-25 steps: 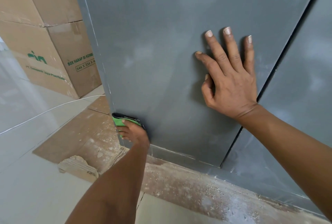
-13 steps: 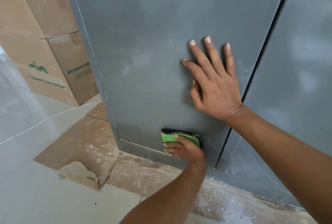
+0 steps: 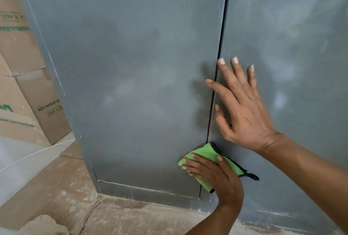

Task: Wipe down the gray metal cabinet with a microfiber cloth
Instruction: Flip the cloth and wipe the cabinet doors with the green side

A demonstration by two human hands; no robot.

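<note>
Both hands flat: left hand half-covers cloth on cabinet; right hand bare, fingers spread.

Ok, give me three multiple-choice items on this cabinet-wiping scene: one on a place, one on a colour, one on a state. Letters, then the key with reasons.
1. Where does the left hand press the green microfiber cloth?
A. top of the left door
B. low on the gray metal cabinet, at the dark seam between its doors
C. on the floor

2. What colour is the cloth's edge trim?
A. black
B. white
C. red

3. How is the right hand placed?
A. curled in a fist
B. gripping a handle
C. fingers spread, flat against the right door

Key: 1 B, the cloth sits beside the seam's lower end. 2 A, a black border rims the green. 3 C, straight fingers lie on the panel.
</note>
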